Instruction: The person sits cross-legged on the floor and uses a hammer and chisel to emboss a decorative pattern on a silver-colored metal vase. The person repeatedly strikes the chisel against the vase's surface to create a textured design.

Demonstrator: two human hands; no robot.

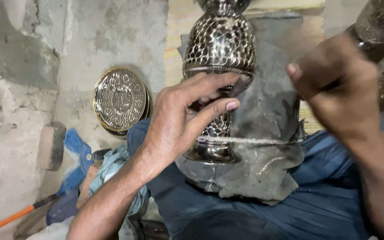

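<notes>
Vase (220, 49) gripped round the neck by left hand (181, 122), steadied over lap cloth (263, 146); right hand (334, 84) pinched shut pulling string (254, 141) taut.

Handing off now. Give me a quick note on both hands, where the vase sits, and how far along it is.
Left hand: grip around the vase at its narrow waist, base towards the lap.
Right hand: raised beside it, pulling a taut thread across the base; grip itself hidden.
Grey cloth lies under the vase.
A round engraved plate leans on the wall.
Progress cannot be judged.
</notes>
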